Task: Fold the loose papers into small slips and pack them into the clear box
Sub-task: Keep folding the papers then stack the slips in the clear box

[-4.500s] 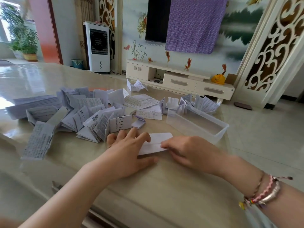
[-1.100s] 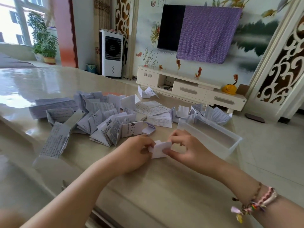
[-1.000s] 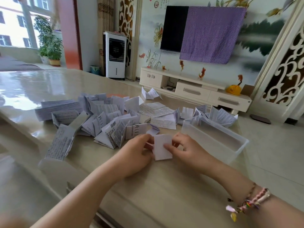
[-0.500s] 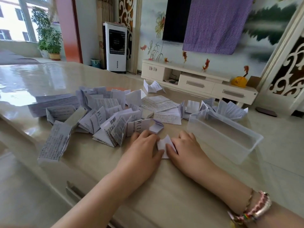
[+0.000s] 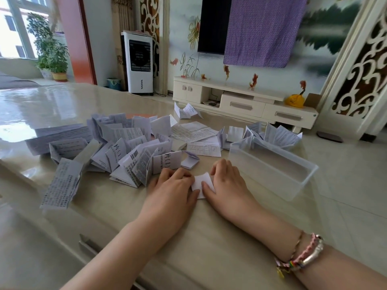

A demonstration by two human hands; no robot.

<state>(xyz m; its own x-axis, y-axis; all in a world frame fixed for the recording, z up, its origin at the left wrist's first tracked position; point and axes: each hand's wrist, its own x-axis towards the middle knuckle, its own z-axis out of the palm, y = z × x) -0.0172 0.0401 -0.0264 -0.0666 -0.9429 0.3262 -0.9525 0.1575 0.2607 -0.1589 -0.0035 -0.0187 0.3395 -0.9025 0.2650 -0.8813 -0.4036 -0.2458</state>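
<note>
Glossy beige table (image 5: 209,237) | both my flat, open hands, left hand (image 5: 171,191) and right hand (image 5: 228,185), now press the small white folded slip (image 5: 202,182) down | clear plastic box (image 5: 293,185) at two o'clock looks empty.

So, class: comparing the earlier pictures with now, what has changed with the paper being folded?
The slip went from a long strip, was lifted and folded smaller, and now lies flat under the left hand and right hand. The clear box and paper pile stayed put.
</note>
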